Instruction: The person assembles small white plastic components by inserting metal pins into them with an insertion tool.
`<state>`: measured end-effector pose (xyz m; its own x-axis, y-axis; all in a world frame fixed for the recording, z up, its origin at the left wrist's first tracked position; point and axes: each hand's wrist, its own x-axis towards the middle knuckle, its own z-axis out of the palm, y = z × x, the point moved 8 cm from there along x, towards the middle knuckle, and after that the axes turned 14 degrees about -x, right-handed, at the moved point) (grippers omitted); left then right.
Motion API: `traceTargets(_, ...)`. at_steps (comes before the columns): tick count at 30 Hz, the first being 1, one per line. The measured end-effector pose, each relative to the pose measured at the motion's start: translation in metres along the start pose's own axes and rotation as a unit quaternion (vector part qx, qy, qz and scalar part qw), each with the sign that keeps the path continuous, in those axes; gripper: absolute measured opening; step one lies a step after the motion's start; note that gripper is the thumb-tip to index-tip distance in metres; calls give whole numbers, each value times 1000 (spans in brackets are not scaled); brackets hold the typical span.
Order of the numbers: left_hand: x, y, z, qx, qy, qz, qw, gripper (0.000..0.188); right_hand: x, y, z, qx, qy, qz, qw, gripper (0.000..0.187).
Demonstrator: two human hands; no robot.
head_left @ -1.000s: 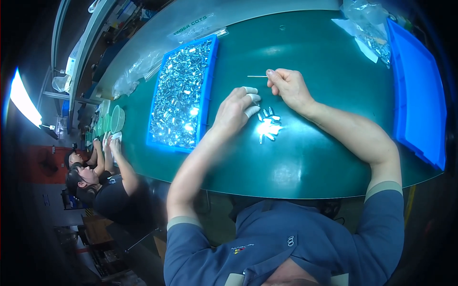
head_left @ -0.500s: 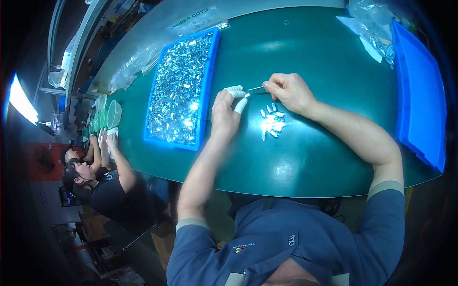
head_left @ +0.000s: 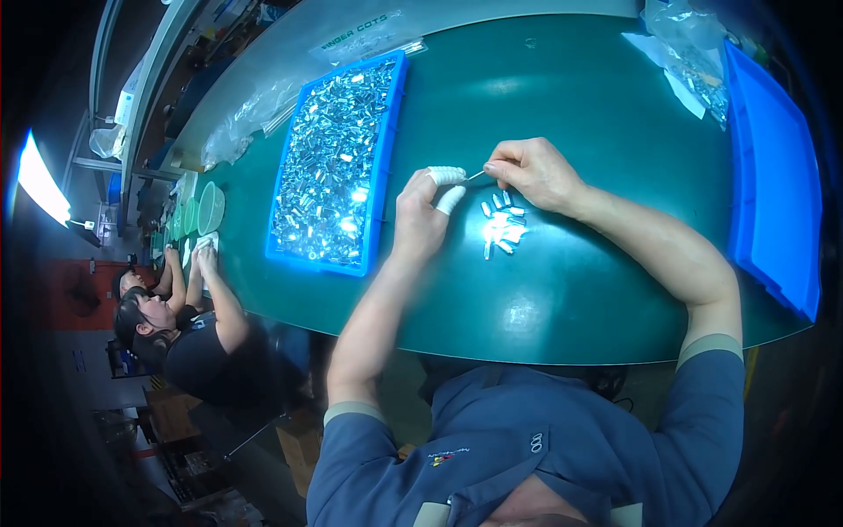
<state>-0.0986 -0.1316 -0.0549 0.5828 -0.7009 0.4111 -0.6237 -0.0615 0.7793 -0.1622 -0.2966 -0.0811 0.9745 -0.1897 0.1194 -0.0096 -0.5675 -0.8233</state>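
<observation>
My left hand [head_left: 421, 215], with white finger cots on its thumb and fingers, is closed at the fingertips. The small shiny metal part between them is mostly hidden by the fingers. Held in a pinch by my right hand [head_left: 543, 177] is a thin metal rod [head_left: 477, 176], its far end meeting the left fingertips. Below and between the hands, a small pile of shiny metal parts [head_left: 503, 233] lies on the green table [head_left: 457, 307]. Left of my left hand stands a blue tray [head_left: 384, 193] filled with many similar metal parts.
An upright-looking blue bin [head_left: 777, 189] stands at the right edge. Clear plastic bags [head_left: 689, 39] with metal pieces lie at the far right. Far left, co-workers [head_left: 198, 338] handle things beside green bowls [head_left: 211, 209]. A lamp [head_left: 42, 183] glows at the left.
My left fingertips have closed in around the rod's end, covering the small metal part seen before. My right hand stays nearly in place, and the rod now tilts more.
</observation>
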Motion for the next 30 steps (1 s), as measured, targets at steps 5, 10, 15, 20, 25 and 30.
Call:
traceTargets(5, 3, 11, 7, -6, -2, 30, 1000, 16, -7, -4, 12, -10, -8, 3, 1000, 36)
traceTargets(10, 3, 19, 5, 1, 13, 54, 998, 17, -8, -1, 14, 3, -11, 8, 1000, 38)
traceTargets(15, 13, 35, -6, 78, -17, 78, 994, 18, -9, -7, 8, 69, 3, 14, 997, 36)
traceTargets(20, 39, 51, -9, 147, -63, 121, 980, 21, -9, -8, 0, 84, 94, -9, 992, 31)
traceTargets(25, 57, 46, -33, 196, -52, 145, 968, 16, -2, 4, -22, 89, 154, 6, 984, 35)
traceTargets(30, 78, 9, -100, 318, 47, 99, 942, 11, 10, 26, -24, 103, 147, 57, 982, 39)
